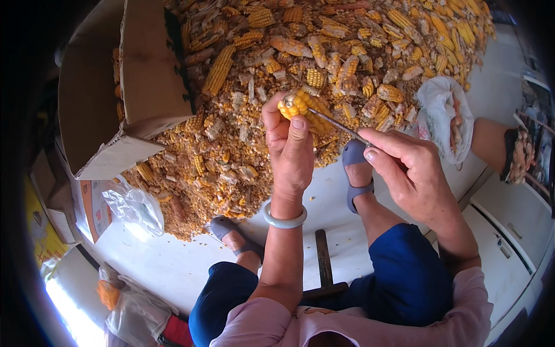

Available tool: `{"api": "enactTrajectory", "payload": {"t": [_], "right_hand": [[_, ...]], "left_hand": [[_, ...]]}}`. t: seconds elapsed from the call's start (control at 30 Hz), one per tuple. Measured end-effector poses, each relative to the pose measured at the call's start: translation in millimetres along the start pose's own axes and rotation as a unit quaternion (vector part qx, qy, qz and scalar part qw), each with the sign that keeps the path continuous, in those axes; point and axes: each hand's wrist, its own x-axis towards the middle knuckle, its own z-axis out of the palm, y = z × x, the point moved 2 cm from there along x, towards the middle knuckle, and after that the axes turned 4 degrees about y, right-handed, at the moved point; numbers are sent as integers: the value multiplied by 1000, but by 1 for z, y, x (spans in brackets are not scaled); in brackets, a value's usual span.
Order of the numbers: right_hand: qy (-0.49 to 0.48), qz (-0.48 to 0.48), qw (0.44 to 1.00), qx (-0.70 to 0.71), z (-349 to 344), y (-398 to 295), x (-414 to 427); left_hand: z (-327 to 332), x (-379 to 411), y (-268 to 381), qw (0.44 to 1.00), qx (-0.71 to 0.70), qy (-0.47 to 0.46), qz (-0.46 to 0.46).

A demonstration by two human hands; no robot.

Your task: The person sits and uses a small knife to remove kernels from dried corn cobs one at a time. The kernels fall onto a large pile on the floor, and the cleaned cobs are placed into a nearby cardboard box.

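An ear of yellow corn (318, 117) is gripped in my left hand (291, 143), its blunt end towards me and my thumb pressed on the kernels. My right hand (405, 167) holds a thin dark metal rod (340, 126), perhaps a screwdriver or awl; its handle is hidden in my fist. The rod's tip meets the side of the ear among the kernels. Beneath both hands spreads a large heap of corn (243, 143), made up of whole ears, broken cobs and loose kernels.
A cardboard box (151, 65) with corn inside stands at the left of the heap. A clear plastic bag (134, 208) lies below it. At the right are a white sack (446, 117) and a white cabinet (503, 243). My feet in grey clogs (357, 173) rest by the heap's edge.
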Motion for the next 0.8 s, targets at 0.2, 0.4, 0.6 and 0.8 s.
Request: {"api": "enactTrajectory", "payload": {"t": [0.2, 0.4, 0.6, 0.8], "right_hand": [[-14, 60, 998, 8, 3, -3, 4], [131, -13, 991, -21, 27, 21, 20], [129, 70, 987, 61, 26, 43, 14], [102, 48, 984, 139, 32, 47, 15]], "left_hand": [[1, 1, 10, 988, 139, 28, 54], [15, -4, -9, 974, 209, -37, 76], [9, 3, -2, 990, -126, 25, -66], [12, 4, 0, 974, -199, -32, -107]]}}
